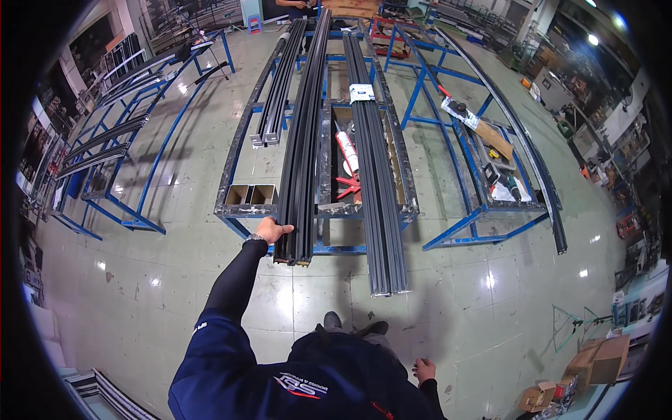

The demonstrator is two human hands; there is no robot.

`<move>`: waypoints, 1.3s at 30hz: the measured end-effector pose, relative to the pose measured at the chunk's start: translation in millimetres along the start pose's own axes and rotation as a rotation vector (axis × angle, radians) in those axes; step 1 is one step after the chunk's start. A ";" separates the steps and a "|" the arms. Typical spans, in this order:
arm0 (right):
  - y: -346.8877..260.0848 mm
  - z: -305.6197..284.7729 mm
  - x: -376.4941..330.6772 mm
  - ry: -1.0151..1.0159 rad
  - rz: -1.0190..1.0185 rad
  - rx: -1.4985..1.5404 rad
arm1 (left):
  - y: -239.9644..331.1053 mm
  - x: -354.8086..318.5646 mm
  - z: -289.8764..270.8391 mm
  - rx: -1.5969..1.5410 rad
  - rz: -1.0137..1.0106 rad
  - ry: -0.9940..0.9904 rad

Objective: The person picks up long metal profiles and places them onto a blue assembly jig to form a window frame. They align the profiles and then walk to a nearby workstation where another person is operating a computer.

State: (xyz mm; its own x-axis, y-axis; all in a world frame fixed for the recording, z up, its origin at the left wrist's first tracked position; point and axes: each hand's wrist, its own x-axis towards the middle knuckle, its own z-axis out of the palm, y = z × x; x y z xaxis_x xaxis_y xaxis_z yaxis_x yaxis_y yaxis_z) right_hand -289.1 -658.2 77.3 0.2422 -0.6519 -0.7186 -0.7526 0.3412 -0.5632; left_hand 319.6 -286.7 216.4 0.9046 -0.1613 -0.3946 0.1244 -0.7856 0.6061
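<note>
The left hand [271, 229] lays its thumb over the left edge of a long bundle of dark-grey, grooved profiles [306, 140], close to the near end; its other fingers are mostly hidden, so how far they close cannot be told. The bundle lies lengthwise on a blue-legged work frame with a dark, worn top [234, 168], its near end overhanging toward the person, its long axis running straight away and leaning slightly right. The right hand [423, 369] hangs low at the person's side, fingers loosely bent, with nothing visible in them.

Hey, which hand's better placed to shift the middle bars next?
Likely your left hand: it touches the middle bars by their near end, while your right hand is beside your body, away from them.
</note>
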 end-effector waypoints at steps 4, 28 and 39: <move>19.2 -0.8 2.4 -0.050 0.059 -0.072 | 10.8 -31.7 3.3 0.149 0.111 0.141; -50.1 31.8 40.3 -0.155 -0.118 -0.128 | 64.7 -71.6 39.6 0.255 0.170 0.145; 1.1 11.7 43.1 -0.121 0.114 -0.166 | 67.0 -71.7 26.2 0.222 0.165 0.016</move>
State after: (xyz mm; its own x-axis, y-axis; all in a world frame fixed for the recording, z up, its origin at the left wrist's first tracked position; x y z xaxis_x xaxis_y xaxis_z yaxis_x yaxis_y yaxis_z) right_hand -272.3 -678.0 40.9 0.2144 -0.5260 -0.8230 -0.8670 0.2855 -0.4083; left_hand 252.3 -343.4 267.2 0.9118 -0.2897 -0.2910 -0.1162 -0.8617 0.4939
